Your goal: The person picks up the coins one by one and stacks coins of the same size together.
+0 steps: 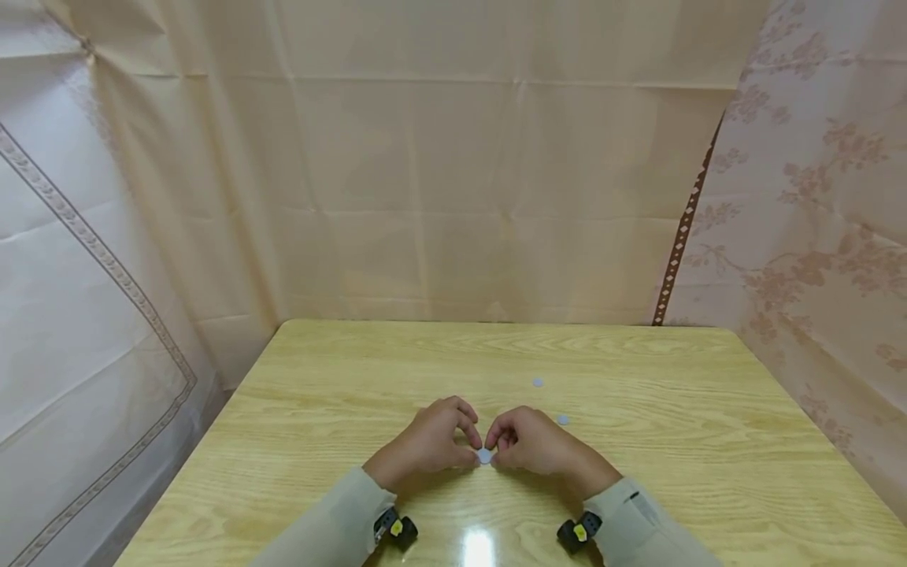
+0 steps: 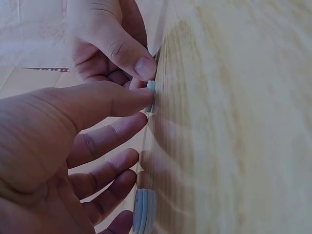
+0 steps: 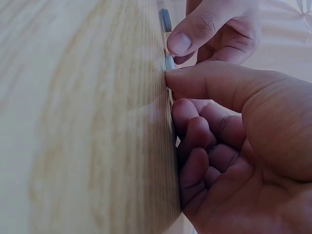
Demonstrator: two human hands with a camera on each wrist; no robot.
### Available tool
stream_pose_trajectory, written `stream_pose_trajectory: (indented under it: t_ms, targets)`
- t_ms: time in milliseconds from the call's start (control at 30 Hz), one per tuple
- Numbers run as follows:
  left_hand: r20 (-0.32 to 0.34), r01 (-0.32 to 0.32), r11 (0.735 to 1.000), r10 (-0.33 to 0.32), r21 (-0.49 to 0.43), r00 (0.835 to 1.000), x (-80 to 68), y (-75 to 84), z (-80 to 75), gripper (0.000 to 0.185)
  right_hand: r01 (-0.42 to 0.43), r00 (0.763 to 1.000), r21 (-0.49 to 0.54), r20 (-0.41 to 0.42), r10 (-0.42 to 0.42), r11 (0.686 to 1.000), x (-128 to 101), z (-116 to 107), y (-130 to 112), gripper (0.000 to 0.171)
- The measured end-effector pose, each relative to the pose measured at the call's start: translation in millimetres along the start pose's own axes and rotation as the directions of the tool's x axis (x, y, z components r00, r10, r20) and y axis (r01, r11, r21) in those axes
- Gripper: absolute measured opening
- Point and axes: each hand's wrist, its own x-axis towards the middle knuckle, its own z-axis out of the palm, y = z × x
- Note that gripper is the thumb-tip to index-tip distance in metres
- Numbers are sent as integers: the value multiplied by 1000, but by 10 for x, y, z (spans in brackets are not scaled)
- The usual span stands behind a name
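Note:
A small pale round disc (image 1: 485, 456) lies on the table between my two hands. My left hand (image 1: 441, 438) holds it at its left side with thumb and index finger; the other fingers are bent loosely. My right hand (image 1: 533, 442) holds the opposite side with its thumb and forefinger, the remaining fingers curled in. Seen edge-on in the left wrist view, the disc (image 2: 151, 91) shows layered rims, and the right wrist view shows its edge (image 3: 169, 63) beside the thumbs. The fingertips partly cover it.
Two more pale discs lie beyond my right hand, one farther off (image 1: 538, 382) and one nearer (image 1: 563, 420). Another layered disc (image 2: 144, 209) appears by my left fingers in the left wrist view. The wooden table (image 1: 340, 370) meets hanging cloths (image 1: 460, 197) behind.

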Motion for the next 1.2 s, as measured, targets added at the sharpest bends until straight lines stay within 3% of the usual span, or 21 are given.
stream_pose_trajectory:
  t_ms: [433, 800, 1200]
  targets:
    - [4, -9, 1000, 9, 28, 1000, -22, 10, -10, 8, 22, 1000, -4, -22, -22, 1000, 19, 12, 57, 12]
    - [40, -29, 997, 26, 77, 999, -23, 25, -5, 27, 57, 988, 32, -149, -51, 998, 10, -120, 188, 12]
    - [35, -76, 990, 72, 115, 997, -22, 48, 6, 25, -4, 952, 17, -305, 9, 1000, -103, -523, 336, 18]
